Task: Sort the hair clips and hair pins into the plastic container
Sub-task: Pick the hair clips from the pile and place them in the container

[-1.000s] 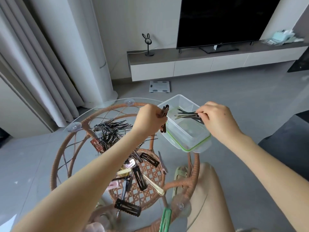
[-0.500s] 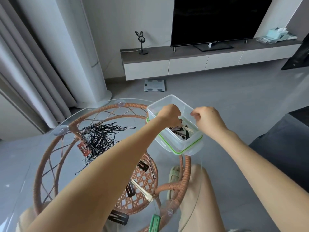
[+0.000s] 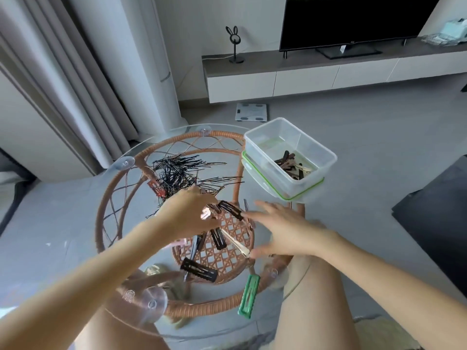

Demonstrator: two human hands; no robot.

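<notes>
The clear plastic container (image 3: pixel 311 186) with a green-edged lid under it stands at the far right of the glass table; several brown and pale hair clips (image 3: pixel 290 164) lie inside. A pile of black hair pins (image 3: pixel 182 170) lies at the far left. Loose clips are spread over the middle: a black snap clip (image 3: pixel 230 209), a long gold clip (image 3: pixel 236 245), a wide black clip (image 3: pixel 198 270), a green clip (image 3: pixel 249 295). My left hand (image 3: pixel 188 214) curls its fingers onto the clips beside the black snap clip. My right hand (image 3: pixel 279 229) hovers with fingers spread, its fingertip at that clip's other end.
The glass top rests on a round rattan frame (image 3: pixel 222 134) with suction cups. A red clip (image 3: pixel 157 188) and a pink clip (image 3: pixel 177 242) lie near the pins. My knees are below the table. On the floor beyond are a white scale (image 3: pixel 251 111) and a TV cabinet (image 3: pixel 303 77).
Both hands have left the container and come back down to the loose clips in the middle of the table. The clips and pins they held now lie in the container.
</notes>
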